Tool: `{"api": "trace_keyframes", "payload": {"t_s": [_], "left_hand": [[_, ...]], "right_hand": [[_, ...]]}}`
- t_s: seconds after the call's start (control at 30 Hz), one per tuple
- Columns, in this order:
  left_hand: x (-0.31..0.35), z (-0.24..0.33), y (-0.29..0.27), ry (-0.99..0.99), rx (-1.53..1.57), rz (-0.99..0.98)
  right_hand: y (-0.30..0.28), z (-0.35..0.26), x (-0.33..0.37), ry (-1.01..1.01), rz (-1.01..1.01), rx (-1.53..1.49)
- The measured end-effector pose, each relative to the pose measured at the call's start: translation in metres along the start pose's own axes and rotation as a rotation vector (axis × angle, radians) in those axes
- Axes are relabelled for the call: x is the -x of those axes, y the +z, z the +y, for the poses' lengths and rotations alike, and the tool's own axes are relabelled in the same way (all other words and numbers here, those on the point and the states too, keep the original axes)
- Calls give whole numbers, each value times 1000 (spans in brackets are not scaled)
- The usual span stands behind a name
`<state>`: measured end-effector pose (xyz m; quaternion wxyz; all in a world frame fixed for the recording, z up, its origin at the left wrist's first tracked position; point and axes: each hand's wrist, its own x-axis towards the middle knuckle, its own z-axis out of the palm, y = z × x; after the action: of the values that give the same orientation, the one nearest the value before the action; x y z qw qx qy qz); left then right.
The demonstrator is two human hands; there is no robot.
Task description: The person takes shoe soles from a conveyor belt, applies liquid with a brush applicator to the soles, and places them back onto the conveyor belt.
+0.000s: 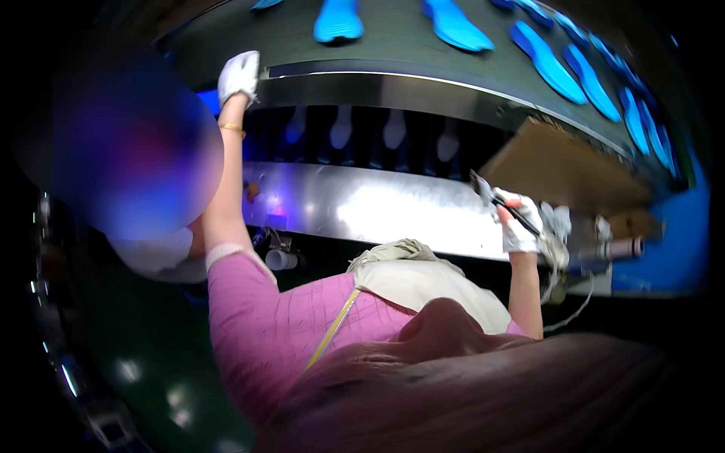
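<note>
One brush [522, 220], on the wearer's side of the belt [393, 49] | at least ten blue insoles [458, 29], on belt | right hand [521, 225]: grasping brush | left hand [240, 75]: at belt's near edge, openness indiscernible

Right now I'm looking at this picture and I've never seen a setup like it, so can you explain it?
There's no robot here, just a person. One wide fisheye camera on their head looks down, so straight edges bend. Blue insole-shaped pieces lie on the dark surface along the top. The gloved right hand holds a brush-like tool near the shiny metal ledge. The gloved left hand is up by the dark surface's metal edge; whether it grips anything isn't clear.
</note>
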<state>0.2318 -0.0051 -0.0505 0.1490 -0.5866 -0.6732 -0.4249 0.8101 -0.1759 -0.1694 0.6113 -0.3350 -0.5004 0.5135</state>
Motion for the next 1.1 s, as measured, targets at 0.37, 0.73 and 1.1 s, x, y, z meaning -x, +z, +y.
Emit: {"api": "trace_keyframes", "payload": {"t_s": [0.37,0.73,1.1], "left_hand": [[-49,-142,-71,-471,-662,7],[-110,-310,-90,-219,-387,607],[-132,-358,-93,-296,-586,664]], "right_hand": [[24,50,-36,56,195,70],[50,87,-68,136,335,122],[85,95,-101,253,261,169]]}}
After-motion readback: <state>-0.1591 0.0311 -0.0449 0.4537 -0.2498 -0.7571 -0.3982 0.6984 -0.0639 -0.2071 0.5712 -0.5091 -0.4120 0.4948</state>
